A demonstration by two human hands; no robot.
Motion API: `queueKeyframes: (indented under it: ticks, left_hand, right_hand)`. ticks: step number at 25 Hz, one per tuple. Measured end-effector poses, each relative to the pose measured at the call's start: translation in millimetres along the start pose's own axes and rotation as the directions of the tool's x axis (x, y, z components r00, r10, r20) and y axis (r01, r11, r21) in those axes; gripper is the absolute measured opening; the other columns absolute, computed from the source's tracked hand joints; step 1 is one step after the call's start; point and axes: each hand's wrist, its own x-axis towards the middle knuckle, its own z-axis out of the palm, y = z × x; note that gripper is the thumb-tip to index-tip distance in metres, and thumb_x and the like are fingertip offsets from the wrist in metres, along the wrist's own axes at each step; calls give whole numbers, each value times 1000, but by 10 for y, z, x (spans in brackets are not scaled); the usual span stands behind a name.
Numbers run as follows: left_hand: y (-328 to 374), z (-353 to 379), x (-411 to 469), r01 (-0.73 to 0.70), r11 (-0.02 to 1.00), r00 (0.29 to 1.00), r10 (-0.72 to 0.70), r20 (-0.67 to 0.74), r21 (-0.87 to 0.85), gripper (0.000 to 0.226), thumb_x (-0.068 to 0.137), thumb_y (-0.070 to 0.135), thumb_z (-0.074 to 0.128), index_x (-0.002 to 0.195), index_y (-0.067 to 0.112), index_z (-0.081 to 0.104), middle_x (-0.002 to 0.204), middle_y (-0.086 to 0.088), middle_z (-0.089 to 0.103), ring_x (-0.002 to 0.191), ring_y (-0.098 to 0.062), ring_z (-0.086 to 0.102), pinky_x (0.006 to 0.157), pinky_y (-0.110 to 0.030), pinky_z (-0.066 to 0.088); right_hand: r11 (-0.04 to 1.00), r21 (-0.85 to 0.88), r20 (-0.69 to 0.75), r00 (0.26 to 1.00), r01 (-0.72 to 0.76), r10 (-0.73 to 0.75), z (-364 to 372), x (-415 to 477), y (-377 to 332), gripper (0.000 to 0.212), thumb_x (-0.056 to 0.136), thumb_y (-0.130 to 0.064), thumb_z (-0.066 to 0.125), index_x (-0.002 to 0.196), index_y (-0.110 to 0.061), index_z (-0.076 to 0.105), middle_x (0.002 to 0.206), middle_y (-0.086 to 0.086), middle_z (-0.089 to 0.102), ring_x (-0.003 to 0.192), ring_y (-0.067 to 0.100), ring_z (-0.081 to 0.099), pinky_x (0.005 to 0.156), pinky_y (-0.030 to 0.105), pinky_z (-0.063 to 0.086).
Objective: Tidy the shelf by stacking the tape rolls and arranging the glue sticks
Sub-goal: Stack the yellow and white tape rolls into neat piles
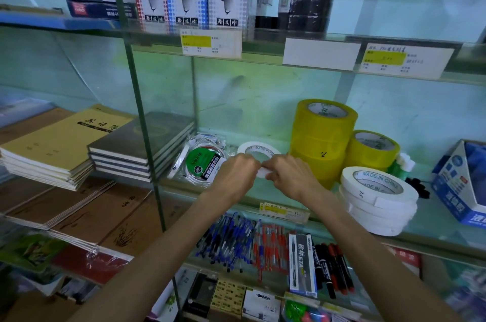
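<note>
At the centre of the frame, the left hand (234, 174) and the right hand (290, 177) both pinch a white round tape roll (256, 143) printed "MADE IN CHINA" inside its core.

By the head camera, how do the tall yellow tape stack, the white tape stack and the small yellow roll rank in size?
1-2. tall yellow tape stack and white tape stack: about alike; the white one sits nearer the camera, so unranked.
3. small yellow roll.
</note>
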Motion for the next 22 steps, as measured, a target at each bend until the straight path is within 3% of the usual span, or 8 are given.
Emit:
queueKeyframes:
  ticks: [5,9,11,16,22]
  left_hand:
    - [-11,94,4,29,999,995,-32,92,33,18,89,-2,50,91,6,66,87,-10,66,67,-18,49,62,-22,36]
    - [-27,154,2,46,999,995,-46,87,12,19,89,-4,50,94,7,66,91,-11,66,72,-21,58,64,-21,37]
    - [-24,158,8,48,999,995,-48,85,2,20,89,-5,50,94,7,65,90,-11,66,68,-20,52,64,-22,37]
    - [-3,158,25,76,997,992,-77,97,13,21,86,-8,50,93,6,65,93,-13,65,74,-24,58,64,-26,40]
    - [86,93,36,74,994,987,-85,134,83,25,84,-10,49,100,3,64,97,-16,64,86,-29,63,66,-32,42]
  right_hand:
    - [998,-62,13,1000,-10,11,153,29,1,9,89,-16,61,96,-19,65,86,-2,60,72,16,56,57,27,42]
    - [998,-69,17,1000,-6,7,189,41,-15,7,89,-17,60,95,-18,64,83,-2,55,71,16,54,58,26,42]
    - [997,-73,14,1000,-10,11,188,46,-16,7,89,-16,59,94,-17,64,83,-1,54,71,17,55,58,27,44]
    - [995,-94,-26,999,-45,43,269,18,-28,10,88,-8,59,92,-16,63,87,1,62,73,17,56,57,25,44]
    - [996,-70,-69,997,-49,45,298,-37,-63,23,87,-3,56,106,-15,62,99,3,64,92,21,58,62,27,47]
